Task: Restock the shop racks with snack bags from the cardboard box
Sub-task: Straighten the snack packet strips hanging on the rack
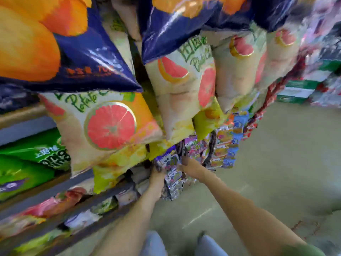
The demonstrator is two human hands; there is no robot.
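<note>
Big picture first: the shop rack (114,191) fills the left and far side, and it is crammed. Up top hang puffy blue and orange bags (88,58), and below them the grapefruit potato chip bags (110,124) bulge out over the shelf. At the left, green bags (27,163) lie on a lower shelf. The cardboard box is not in view.

Now down low, near the bare floor (276,163), are the small purple and white snack bags (173,176), and that is where both arms reach. The left hand (156,179) is pressed against their left side, and the right hand (190,168) comes in from the right. It is too blurred to tell whether either of the 2 hands is gripping.

These packets look light, air-filled and slick, with crushable contents, so I'd pinch the flat top seam rather than squeeze the belly.
</note>
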